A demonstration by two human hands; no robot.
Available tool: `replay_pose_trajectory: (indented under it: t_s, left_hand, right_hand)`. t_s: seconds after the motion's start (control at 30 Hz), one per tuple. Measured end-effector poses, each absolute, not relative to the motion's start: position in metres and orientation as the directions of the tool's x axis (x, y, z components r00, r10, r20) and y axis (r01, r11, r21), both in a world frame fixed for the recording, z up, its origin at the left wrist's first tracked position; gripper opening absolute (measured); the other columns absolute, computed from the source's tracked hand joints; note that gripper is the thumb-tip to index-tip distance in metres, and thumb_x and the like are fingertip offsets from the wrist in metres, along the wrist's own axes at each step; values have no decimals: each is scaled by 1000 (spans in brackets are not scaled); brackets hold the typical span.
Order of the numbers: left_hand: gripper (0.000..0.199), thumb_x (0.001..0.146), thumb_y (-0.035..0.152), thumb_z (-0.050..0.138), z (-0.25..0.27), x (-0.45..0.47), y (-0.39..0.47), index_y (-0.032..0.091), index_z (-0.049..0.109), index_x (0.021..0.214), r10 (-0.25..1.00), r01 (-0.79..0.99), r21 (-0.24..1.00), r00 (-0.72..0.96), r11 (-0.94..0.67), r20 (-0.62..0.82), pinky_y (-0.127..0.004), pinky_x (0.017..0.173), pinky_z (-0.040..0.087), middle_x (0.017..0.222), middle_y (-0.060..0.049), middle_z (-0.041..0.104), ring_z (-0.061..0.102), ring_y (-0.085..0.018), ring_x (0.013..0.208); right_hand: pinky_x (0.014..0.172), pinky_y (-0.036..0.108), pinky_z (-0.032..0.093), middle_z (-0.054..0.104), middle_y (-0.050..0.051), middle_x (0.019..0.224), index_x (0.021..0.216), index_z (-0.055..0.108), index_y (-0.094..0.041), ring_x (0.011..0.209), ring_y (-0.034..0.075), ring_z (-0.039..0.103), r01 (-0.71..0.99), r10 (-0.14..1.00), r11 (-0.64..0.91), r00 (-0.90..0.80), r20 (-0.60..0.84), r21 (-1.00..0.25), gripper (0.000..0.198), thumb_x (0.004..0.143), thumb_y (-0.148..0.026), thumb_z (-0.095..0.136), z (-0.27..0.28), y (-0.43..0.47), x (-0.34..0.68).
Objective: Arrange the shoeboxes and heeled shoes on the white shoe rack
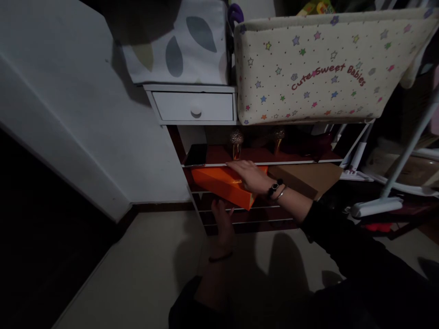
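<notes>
An orange box (pixel 221 183) sticks out at an angle from a compartment of the dark red shelf unit (pixel 219 157). My right hand (pixel 249 176) lies across the top of this box, fingers stretched toward the white shelf edge; its thumb is hard to make out. Just below the box is my left hand (pixel 222 219), fingers apart and pointing up, with nothing visible in it. The dim light hides whether its fingertips touch the box's underside. Beside the orange box, a brown cardboard box (pixel 305 178) also juts out on the right.
Above are a black phone-like slab (pixel 196 155), shoes with gold heels (pixel 236 144), a white drawer (pixel 194 107), a leaf-patterned box (pixel 178 45) and a star-patterned fabric basket (pixel 308 68). A wall (pixel 144 137) stands left; a pale pole-like tool (pixel 377 208) is right.
</notes>
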State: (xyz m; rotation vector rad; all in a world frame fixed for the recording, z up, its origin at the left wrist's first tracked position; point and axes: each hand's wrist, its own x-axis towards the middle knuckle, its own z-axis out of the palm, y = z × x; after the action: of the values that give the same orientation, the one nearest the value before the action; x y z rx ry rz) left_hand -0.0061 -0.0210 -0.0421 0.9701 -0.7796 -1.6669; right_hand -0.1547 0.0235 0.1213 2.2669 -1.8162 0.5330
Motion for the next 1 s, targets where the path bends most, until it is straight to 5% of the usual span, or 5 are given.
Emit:
replay_pose_trajectory:
  t_s: [0.37,0.57,0.73,0.87,1.0]
  left_hand:
    - [48,109,38,50,-43,-1,-21,24,40,153,-961,451,849,-164,-273,-221,-33,92,64,162,-17,44,58,-24,138]
    - [44,106,37,55,-43,-6,-19,27,45,147,-960,460,843,-150,-280,-237,-37,96,63,156,-15,47,59,-23,133]
    - [35,101,32,60,-42,-6,-8,23,51,133,-966,412,874,-120,-257,-227,-30,83,61,138,-12,53,63,-19,113]
    - [25,92,27,65,-47,0,12,21,55,115,-991,373,918,-65,-135,-120,-23,74,54,111,-5,56,60,-14,92]
    - [29,86,33,70,-70,5,37,23,54,108,-986,287,952,-157,-105,-62,-23,69,51,96,0,57,60,-13,78]
  right_hand:
    - [117,66,33,58,16,155,151,55,-12,149,39,39,-956,-844,235,-291,451,-177,67,85,-1,49,125,24,-203]
    - [120,58,37,64,14,148,142,62,-14,144,35,47,-989,-795,-36,-58,603,-143,62,83,-1,49,96,91,-181]
    - [99,52,54,72,13,121,138,61,-21,113,31,64,-959,-769,-214,48,637,-187,51,91,-5,48,40,176,-147]
    - [79,44,57,71,8,90,110,68,-22,87,28,66,-946,-872,-134,-29,488,-296,29,94,-9,47,-19,214,-147]
    - [77,36,56,73,7,89,94,69,-22,86,25,72,-900,-959,171,-246,143,-400,18,93,-10,55,-58,223,-154]
